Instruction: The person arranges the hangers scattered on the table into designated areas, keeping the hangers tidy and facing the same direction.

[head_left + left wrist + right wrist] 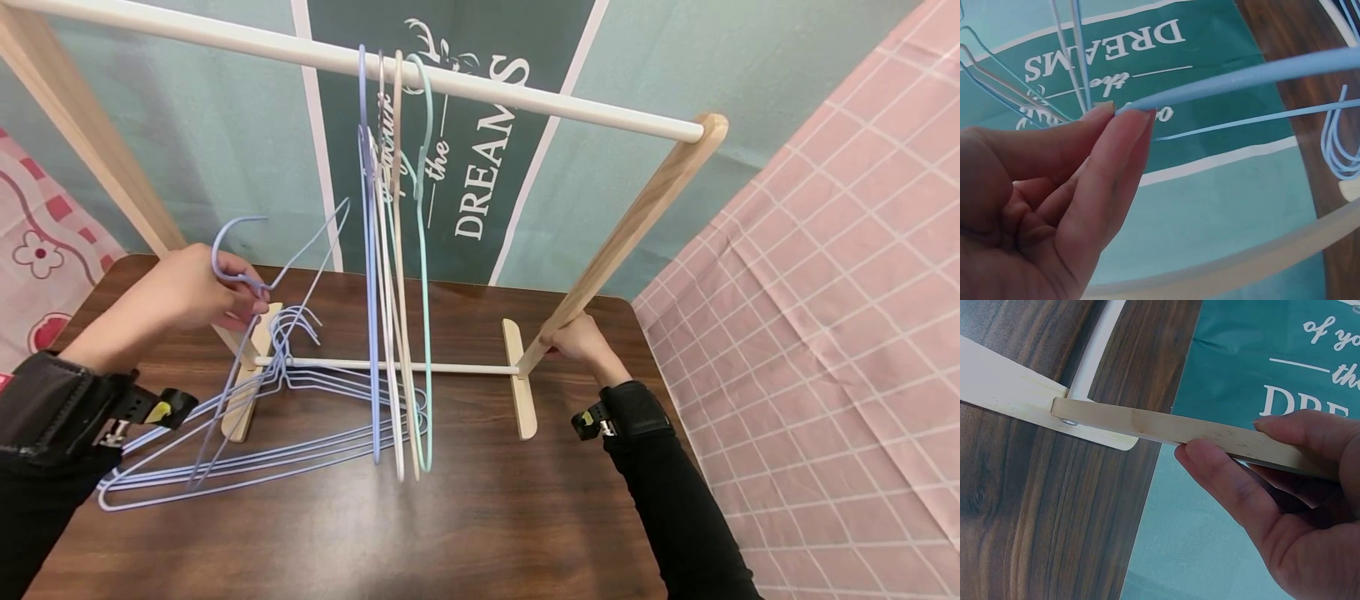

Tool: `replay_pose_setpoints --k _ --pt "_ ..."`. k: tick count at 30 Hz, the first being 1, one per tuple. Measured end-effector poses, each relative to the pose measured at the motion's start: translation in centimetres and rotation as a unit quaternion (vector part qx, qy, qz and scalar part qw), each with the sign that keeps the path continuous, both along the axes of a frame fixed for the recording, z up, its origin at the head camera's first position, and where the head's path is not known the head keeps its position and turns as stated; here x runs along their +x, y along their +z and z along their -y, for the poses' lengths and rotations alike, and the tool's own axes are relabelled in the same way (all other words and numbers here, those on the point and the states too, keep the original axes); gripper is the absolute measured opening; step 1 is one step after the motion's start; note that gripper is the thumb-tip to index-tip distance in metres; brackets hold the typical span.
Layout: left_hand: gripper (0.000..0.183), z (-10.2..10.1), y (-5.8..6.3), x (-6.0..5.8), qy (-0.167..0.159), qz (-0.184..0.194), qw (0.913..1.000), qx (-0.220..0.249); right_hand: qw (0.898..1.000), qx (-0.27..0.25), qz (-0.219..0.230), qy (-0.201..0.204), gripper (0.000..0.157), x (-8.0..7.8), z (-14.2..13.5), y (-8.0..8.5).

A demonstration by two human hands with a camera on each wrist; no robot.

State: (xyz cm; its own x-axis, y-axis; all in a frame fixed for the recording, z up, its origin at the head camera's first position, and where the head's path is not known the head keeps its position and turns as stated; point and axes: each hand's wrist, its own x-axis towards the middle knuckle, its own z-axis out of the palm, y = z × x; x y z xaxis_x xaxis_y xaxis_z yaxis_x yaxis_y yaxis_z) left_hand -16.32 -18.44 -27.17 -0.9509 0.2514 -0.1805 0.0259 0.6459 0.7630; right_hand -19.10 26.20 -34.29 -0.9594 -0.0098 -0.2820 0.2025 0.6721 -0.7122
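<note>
One slim, pale-blue triangular hanger (215, 248) is below the white rail (562, 103) of the pale-wood garment rack (101, 142), pinched near its neck between the thumb and fingertips of the left hand (202, 287). The right hand (581, 342) is curled round the rack's right post (628, 233), low down near its foot. More pale-blue hangers (278, 354) lie heaped by the rack's left foot on the brown wood-grain bench (525, 517); several pastel hangers (402, 292) hang near the middle of its rail. A pinch at the neck seems right, leaving the hook free. Lift the lower bar well clear of the heap, where it could snag, and brace the post without pushing: the rack looks light enough to shift.
</note>
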Motion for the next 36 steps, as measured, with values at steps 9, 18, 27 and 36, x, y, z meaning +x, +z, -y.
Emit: replay_pose_setpoints --k 9,18,27,36 --pt "0.012 -0.6 2.3 0.1 0.000 -0.024 0.9990 -0.037 1.000 0.006 0.004 0.004 0.028 0.0 -0.2 0.1" --pt "0.017 -1.4 4.3 0.1 0.004 -0.038 0.9992 -0.011 1.000 -0.001 0.003 -0.002 0.026 0.1 -0.1 0.2" --pt "0.019 -2.0 5.6 -0.4 0.005 -0.058 0.9982 -0.015 1.000 0.004 -0.010 0.008 0.024 0.2 0.0 0.1" --pt "0.019 -2.8 7.0 -0.4 0.010 -0.074 0.9970 -0.022 1.000 0.000 -0.009 0.004 0.025 0.1 -0.1 -0.1"
